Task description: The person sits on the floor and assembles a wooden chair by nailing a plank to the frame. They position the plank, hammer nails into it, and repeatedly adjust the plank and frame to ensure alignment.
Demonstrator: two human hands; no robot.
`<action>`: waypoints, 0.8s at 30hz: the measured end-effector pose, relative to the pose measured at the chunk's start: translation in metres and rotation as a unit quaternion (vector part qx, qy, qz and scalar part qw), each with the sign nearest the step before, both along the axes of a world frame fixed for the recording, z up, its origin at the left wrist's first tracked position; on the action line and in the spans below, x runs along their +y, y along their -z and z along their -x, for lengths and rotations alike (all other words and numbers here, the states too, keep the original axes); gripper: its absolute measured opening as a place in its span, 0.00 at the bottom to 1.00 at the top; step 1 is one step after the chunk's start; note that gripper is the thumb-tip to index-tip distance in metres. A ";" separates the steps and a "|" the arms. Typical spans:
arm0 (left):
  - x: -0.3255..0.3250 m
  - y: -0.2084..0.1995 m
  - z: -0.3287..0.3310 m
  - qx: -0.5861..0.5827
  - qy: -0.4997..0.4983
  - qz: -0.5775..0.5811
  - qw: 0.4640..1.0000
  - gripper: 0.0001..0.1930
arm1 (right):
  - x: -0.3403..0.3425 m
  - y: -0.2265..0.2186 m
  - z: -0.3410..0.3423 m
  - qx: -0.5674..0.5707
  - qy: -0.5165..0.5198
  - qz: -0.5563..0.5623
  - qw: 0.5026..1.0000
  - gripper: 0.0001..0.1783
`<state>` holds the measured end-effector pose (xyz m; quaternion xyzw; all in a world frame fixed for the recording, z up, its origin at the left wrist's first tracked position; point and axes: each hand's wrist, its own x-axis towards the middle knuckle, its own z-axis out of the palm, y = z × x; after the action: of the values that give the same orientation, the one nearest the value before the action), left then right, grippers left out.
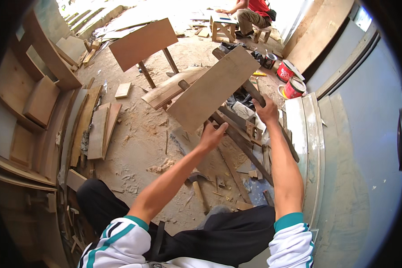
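Note:
In front of me, a pale rectangular board (214,91) lies tilted across two dark wooden stakes, whose far ends stick out beyond it. My right hand (267,109) is wrapped round the right stake (291,145), just off the board's near edge. Closed at the same edge, my left hand (212,136) grips beside the left stake (250,156); its fingertips are partly hidden. Farther left stands a similar brown board (143,42) on two upright stakes. Between my knees a hammer (199,194) rests on the floor.
Wooden cabinets (31,116) line the left, with loose planks (100,129) beside them. Paint buckets (294,87) stand at the right near a blue panel (357,147). Wood scraps and sawdust litter the floor. At the back, a person in red (254,13) sits by a small wooden table (222,27).

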<state>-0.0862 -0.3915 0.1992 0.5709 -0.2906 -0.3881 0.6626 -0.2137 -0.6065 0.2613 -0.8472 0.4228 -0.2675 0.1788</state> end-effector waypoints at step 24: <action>0.040 0.056 -0.013 0.002 -0.044 -0.101 0.994 0.29 | 0.021 0.101 -0.016 0.132 -0.035 -0.039 0.990 0.30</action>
<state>-0.0733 -0.3513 0.1429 0.6466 -0.2232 -0.3865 0.6186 -0.1976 -0.5853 0.1607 -0.8818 0.4225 -0.1305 0.1639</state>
